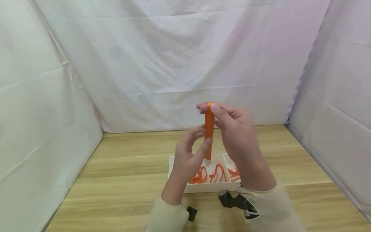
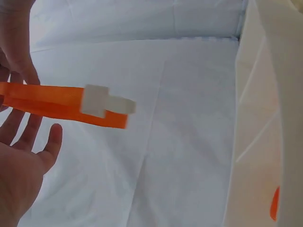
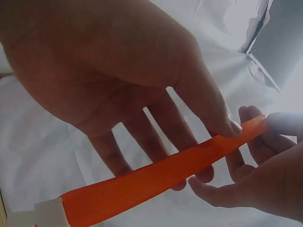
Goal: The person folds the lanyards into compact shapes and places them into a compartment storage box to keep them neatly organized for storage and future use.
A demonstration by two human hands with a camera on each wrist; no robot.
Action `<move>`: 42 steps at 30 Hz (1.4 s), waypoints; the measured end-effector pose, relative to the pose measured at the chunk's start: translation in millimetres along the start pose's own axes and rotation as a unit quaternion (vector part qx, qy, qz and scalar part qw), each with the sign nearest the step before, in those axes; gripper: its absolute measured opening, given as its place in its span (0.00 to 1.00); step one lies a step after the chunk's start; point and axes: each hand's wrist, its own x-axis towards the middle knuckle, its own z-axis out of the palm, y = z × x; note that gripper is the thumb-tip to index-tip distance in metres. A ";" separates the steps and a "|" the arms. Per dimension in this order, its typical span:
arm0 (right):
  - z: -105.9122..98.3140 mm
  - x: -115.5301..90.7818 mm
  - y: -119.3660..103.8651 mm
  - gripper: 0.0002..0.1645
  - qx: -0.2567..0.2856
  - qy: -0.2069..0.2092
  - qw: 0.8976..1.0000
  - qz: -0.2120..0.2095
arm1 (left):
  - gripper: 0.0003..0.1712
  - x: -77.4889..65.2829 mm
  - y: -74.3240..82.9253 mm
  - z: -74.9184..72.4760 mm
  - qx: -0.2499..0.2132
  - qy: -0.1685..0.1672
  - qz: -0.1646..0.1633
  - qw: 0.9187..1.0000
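Note:
Held upright above the box is a flat orange woven strap (image 1: 209,132), with a white plastic clip (image 2: 96,100) at its lower end. My right hand (image 1: 239,132) pinches the strap's top, thumb in front and fingers behind. Lower down, my left hand (image 1: 186,154) holds the strap between its thumb and fingers. In the right wrist view the left hand (image 3: 137,71) looms large along the strap (image 3: 147,184), while the right hand (image 3: 265,184) grips the far end. Under both hands stands a white divided box (image 1: 213,187) with orange straps (image 1: 218,172) in its compartments.
The box stands on a wood-grain table (image 1: 124,180). White cloth (image 1: 174,58) hangs behind and at both sides. Dark wrist-mounted devices (image 1: 232,199) sit at the sleeves, and the left forearm and hand hide part of the box.

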 end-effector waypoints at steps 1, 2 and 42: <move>0.4 -0.6 1.1 0.16 -0.005 -0.001 1.000 0.003 | 0.18 2.4 0.6 -0.7 0.005 -0.003 0.006 1.000; 0.7 -1.1 2.2 0.16 -0.010 -0.001 1.000 0.007 | 0.17 4.0 1.3 -1.2 0.010 -0.005 0.010 1.000; 2.9 -5.9 11.8 0.13 -0.039 -0.045 0.994 -0.095 | 0.08 9.3 8.1 -13.1 0.008 -0.040 -0.013 0.999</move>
